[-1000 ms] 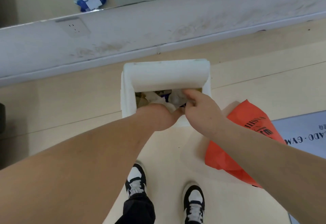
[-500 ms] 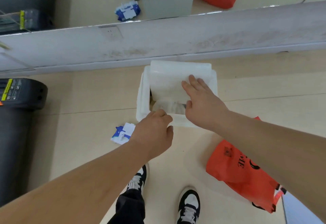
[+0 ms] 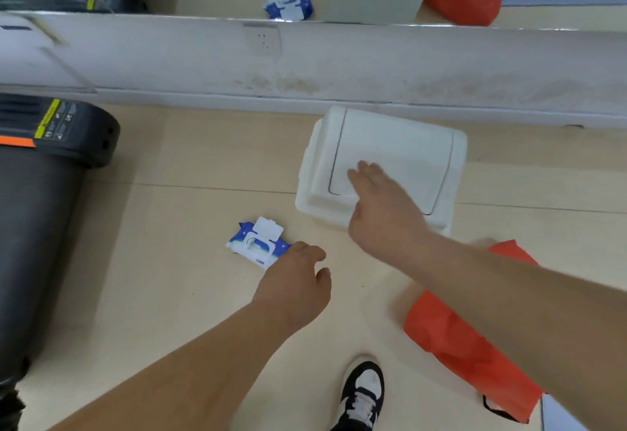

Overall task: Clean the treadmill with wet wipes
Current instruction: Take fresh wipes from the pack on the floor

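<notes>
A white bin [image 3: 407,145] with a swing lid stands on the floor against the white wall base. My right hand [image 3: 380,206] lies over its near edge, straight fingers touching the closed lid. A blue and white wet wipes pack [image 3: 258,244] lies on the floor left of the bin, its flap lid raised. My left hand [image 3: 295,284] hovers just right of the pack, fingers loosely curled, holding nothing. The black treadmill [image 3: 37,213] fills the left edge.
An orange bag [image 3: 468,356] lies on the floor under my right forearm. A mirror above the white wall base [image 3: 339,64] reflects the bin, pack and bag. One black and white shoe [image 3: 363,393] stands at the bottom.
Both hands have come out of the bin opening and the swing lid has closed. My left hand has moved left and down toward the wipes pack. The view has shifted left.
</notes>
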